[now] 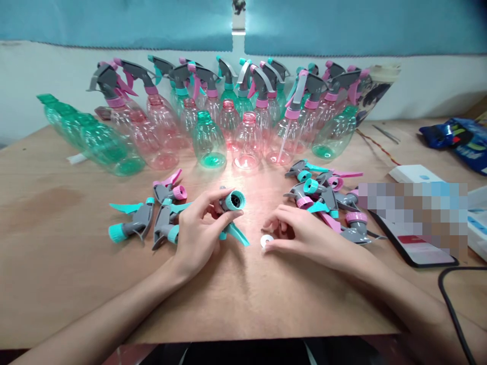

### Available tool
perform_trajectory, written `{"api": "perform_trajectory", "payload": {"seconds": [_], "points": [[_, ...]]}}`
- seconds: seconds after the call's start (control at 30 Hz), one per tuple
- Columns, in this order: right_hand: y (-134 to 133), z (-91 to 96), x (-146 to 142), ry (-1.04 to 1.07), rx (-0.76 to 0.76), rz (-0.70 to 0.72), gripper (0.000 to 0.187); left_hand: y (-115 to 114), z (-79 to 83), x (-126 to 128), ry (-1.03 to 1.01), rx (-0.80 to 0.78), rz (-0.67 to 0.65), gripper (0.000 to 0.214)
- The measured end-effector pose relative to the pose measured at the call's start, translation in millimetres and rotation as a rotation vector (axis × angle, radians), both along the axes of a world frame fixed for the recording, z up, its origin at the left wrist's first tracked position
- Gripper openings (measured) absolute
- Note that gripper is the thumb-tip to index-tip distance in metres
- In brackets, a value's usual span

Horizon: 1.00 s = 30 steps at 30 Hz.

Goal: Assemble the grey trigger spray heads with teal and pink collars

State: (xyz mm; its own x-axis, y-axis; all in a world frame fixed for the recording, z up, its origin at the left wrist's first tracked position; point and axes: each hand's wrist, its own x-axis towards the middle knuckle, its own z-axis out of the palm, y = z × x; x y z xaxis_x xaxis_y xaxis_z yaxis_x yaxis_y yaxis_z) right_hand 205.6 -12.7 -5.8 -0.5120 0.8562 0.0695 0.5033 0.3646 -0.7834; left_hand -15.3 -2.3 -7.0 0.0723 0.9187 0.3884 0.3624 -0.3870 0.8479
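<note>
My left hand (198, 228) is closed round a grey and teal trigger spray head (236, 201), its threaded collar turned up toward me and its teal trigger (238, 235) pointing down to the right. Just to the right, my right hand (294, 228) pinches a small white ring-shaped washer (267, 241) between thumb and fingers, low over the table. Beside my left hand lie several loose spray heads, one with a teal collar (118, 232) and one with a pink collar (180, 192). A heap of more spray heads (327, 197) sits beyond my right hand.
Along the back of the table (57, 263) stand several green bottles (209, 139) and pink bottles (248, 142), many with spray heads fitted. At the right are a phone (426, 248), a white box (418, 175), a blue packet (464, 142) and a black cable (451, 304).
</note>
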Motion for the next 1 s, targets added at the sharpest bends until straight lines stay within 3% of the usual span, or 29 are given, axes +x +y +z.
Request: {"api": "perform_trajectory", "payload": {"seconds": [0.13,0.33,0.53,0.63,0.87,1.0], "points": [[-1.6,-3.7,-6.1,-0.033,0.032,0.026,0.015,-1.7,-0.3,0.9,0.004,-0.006,-0.018,0.031],[-3.9,-0.5,-9.5,0.176,-0.148,0.0,0.012,-2.8,-2.4,0.1,0.051,0.027,-0.064,0.026],[-4.8,17.2,-9.0,0.479,-0.202,-0.233,0.008,-4.2,-7.7,-2.6,0.039,-0.013,-0.159,0.03],[-6.6,26.3,-12.5,0.598,-0.188,-0.284,0.011,-7.7,-7.3,-1.3,0.053,-0.02,-0.208,0.037],[-9.6,32.0,-24.2,0.441,0.021,-0.206,0.007,-14.4,0.3,2.5,0.088,0.013,-0.32,0.038],[-6.7,30.6,-25.1,0.26,0.306,-0.183,0.007,-15.2,0.0,2.3,0.052,-0.012,-0.35,0.038]]}}
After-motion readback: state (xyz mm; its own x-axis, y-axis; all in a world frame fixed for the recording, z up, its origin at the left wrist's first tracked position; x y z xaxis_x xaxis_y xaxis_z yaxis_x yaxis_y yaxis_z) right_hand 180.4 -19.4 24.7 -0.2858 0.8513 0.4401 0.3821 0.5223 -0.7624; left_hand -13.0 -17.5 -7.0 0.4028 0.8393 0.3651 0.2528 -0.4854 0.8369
